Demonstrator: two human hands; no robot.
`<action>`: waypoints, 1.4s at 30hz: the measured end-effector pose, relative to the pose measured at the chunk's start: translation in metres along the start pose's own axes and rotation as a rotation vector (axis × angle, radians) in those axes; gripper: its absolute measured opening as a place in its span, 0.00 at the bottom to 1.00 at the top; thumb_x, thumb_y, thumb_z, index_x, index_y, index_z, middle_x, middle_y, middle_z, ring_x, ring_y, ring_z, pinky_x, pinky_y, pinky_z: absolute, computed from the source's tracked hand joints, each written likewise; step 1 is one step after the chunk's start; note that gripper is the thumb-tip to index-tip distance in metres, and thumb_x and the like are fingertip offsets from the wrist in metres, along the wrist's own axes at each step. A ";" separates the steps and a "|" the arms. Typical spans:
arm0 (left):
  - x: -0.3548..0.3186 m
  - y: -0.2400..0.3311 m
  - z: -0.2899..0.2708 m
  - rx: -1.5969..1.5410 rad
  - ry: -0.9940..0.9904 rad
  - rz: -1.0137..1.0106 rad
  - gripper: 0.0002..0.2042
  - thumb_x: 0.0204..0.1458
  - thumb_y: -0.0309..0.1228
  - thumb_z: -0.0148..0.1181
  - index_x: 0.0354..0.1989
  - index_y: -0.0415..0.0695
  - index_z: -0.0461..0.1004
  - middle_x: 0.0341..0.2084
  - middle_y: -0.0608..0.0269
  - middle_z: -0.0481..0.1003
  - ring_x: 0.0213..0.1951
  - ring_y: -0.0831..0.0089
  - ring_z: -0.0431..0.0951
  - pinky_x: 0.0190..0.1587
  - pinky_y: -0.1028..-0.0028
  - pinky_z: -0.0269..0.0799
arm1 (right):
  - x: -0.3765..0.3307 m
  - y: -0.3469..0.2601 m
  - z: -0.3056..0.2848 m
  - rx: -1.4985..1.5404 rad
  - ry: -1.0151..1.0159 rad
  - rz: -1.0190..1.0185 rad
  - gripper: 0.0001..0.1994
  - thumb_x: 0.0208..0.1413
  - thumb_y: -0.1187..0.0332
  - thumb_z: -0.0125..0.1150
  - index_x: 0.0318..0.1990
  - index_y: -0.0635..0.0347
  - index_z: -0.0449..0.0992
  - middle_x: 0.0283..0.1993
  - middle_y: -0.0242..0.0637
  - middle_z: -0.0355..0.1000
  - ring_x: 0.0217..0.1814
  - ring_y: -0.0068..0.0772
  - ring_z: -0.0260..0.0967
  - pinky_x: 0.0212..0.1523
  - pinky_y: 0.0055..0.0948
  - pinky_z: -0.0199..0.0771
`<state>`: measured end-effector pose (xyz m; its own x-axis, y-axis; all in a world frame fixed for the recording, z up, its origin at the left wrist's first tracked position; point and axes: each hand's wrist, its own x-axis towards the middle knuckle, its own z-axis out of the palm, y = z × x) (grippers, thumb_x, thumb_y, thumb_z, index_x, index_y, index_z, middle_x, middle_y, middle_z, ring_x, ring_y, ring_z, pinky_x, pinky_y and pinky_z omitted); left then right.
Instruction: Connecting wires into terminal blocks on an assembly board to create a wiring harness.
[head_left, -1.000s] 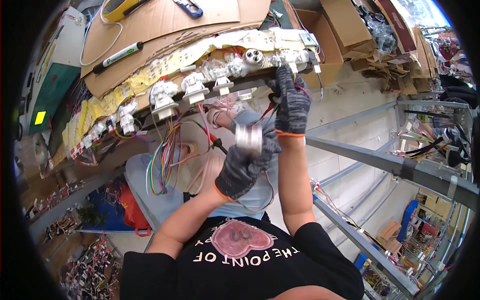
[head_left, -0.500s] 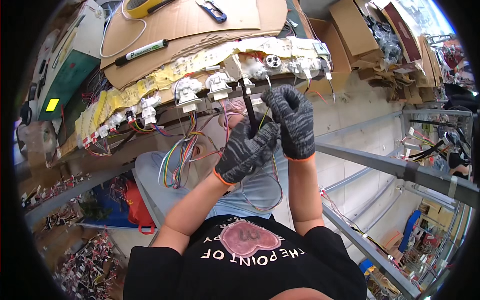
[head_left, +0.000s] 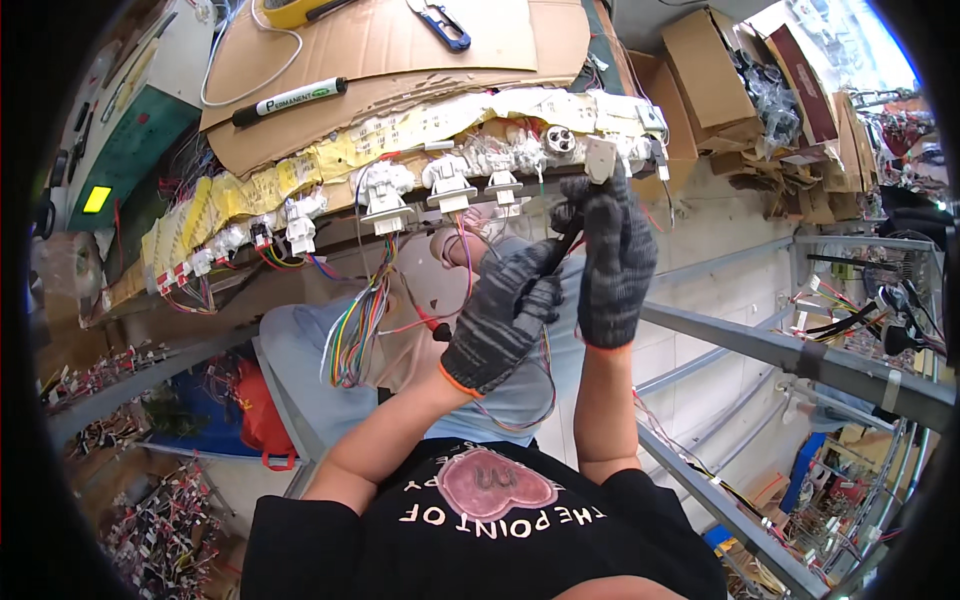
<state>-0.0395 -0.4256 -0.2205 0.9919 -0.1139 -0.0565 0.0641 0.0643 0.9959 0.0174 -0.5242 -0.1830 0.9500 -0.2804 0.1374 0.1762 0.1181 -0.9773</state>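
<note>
**Both gloved hands at the tabletop's near edge, right of centre**

Right hand (head_left: 615, 260): raised, fingers bent upward at the lower end of a beige block connector (head_left: 600, 162), which shows against the near edge toward the right corner of the tabletop (head_left: 601, 35). Cannot tell whether the fingers grip it. Left hand (head_left: 505, 315): lower, just off the edge, fingers curled; a dark slim piece (head_left: 560, 252) shows at its fingertips, clasped or not I cannot tell. Hands close together, little room between. A thin wire loop (head_left: 551, 385) hangs below the left.

Near edge: crowded. Yellow-taped strip (head_left: 350, 142) along it, white connectors (head_left: 450, 183) projecting past; multicoloured wire bundle (head_left: 350, 345) hanging left of the left hand.

Farther in: cardboard sheet (head_left: 400, 60) bearing a marker (head_left: 290, 101) toward the left and a blue cutter (head_left: 443, 25) near the far edge.

Room to move: right of the right hand, a gap of pale floor (head_left: 700, 225) between the tabletop edge and a grey metal rail (head_left: 770, 335). Open cardboard boxes (head_left: 700, 65) crowd the right corner.
</note>
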 end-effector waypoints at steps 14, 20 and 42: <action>0.010 0.012 -0.004 -0.140 -0.138 -0.080 0.14 0.55 0.29 0.48 0.49 0.36 0.65 0.30 0.65 0.72 0.26 0.83 0.71 0.29 0.81 0.69 | 0.038 0.029 -0.010 -0.625 -0.135 -0.205 0.15 0.52 0.76 0.54 0.49 0.68 0.70 0.30 0.30 0.69 0.22 0.14 0.59 0.22 0.17 0.64; 0.016 0.007 0.001 -0.186 -0.142 -0.085 0.18 0.52 0.26 0.50 0.52 0.34 0.63 0.20 0.67 0.67 0.22 0.81 0.64 0.26 0.79 0.62 | 0.043 0.020 -0.010 -0.687 -0.155 -0.263 0.15 0.51 0.77 0.54 0.48 0.67 0.71 0.32 0.32 0.71 0.23 0.16 0.61 0.23 0.18 0.64; -0.144 -0.065 -0.176 -0.381 1.009 -0.083 0.13 0.57 0.37 0.45 0.29 0.42 0.72 0.17 0.68 0.69 0.20 0.79 0.67 0.24 0.78 0.64 | 0.048 0.004 0.007 -1.842 -0.396 -0.754 0.24 0.49 0.78 0.44 0.57 0.57 0.60 0.45 0.50 0.67 0.44 0.47 0.67 0.45 0.40 0.67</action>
<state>-0.1668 -0.2391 -0.2896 0.6043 0.7259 -0.3286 -0.0079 0.4178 0.9085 0.0655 -0.5306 -0.1791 0.8657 0.4115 0.2851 0.3078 -0.8866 0.3453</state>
